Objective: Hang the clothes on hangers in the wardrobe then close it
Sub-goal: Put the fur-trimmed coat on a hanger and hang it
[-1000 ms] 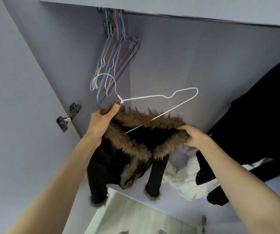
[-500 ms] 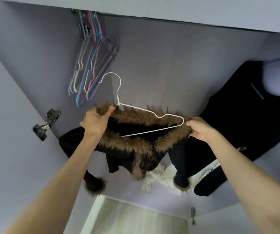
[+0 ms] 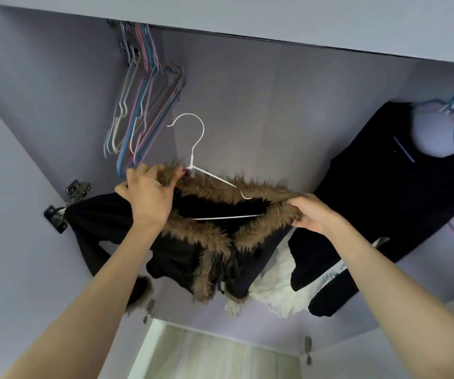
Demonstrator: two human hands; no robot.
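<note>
Both hands hold the jacket (image 3: 209, 242) up inside the wardrobe (image 3: 247, 105). Left hand (image 3: 149, 198) grips fur collar by the hanger (image 3: 193, 160) neck; right hand (image 3: 312, 214) pinches the other collar end. Best seat both shoulders evenly before hooking.

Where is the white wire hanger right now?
Head view, centre: the white hanger sits inside the fur-trimmed black coat, hook free above the collar, between the left hand and right hand.
</note>
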